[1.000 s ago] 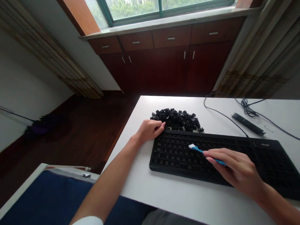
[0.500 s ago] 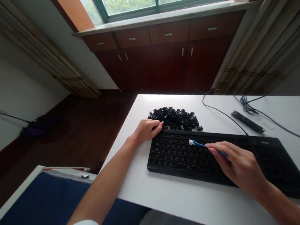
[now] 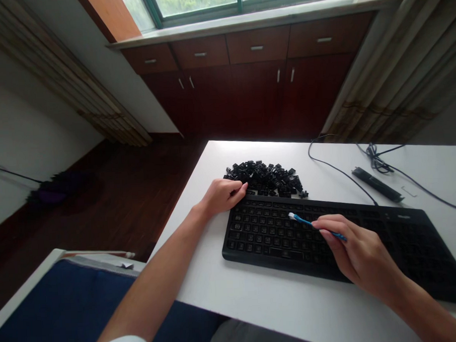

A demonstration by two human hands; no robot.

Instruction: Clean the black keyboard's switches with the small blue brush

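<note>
A black keyboard [image 3: 288, 253] with its keycaps off lies on the white table, rows of bare switch sockets showing. My right hand [image 3: 362, 246] pinches a blue toothbrush [image 3: 302, 220] by its handle. The white bristles are over the sockets left of the keyboard's middle; whether they touch is hard to tell. At the upper left corner, my left hand [image 3: 224, 195] is closed on the keyboard's edge, its curled fingers partly hidden. Just beyond that hand is a heap of loose black keycaps [image 3: 268, 175].
Right of the heap lie a long black plastic piece [image 3: 376, 184], a thin bent wire [image 3: 408, 191] and a coiled black cable [image 3: 378, 160]. A blue-covered seat [image 3: 68, 309] stands left of the white table [image 3: 214, 287]. Wooden cabinets [image 3: 255, 94] line the far wall.
The toothbrush head has shifted very slightly to the right over the sockets. My left hand keeps its place at the keyboard's corner; the whole view has tilted a little.
</note>
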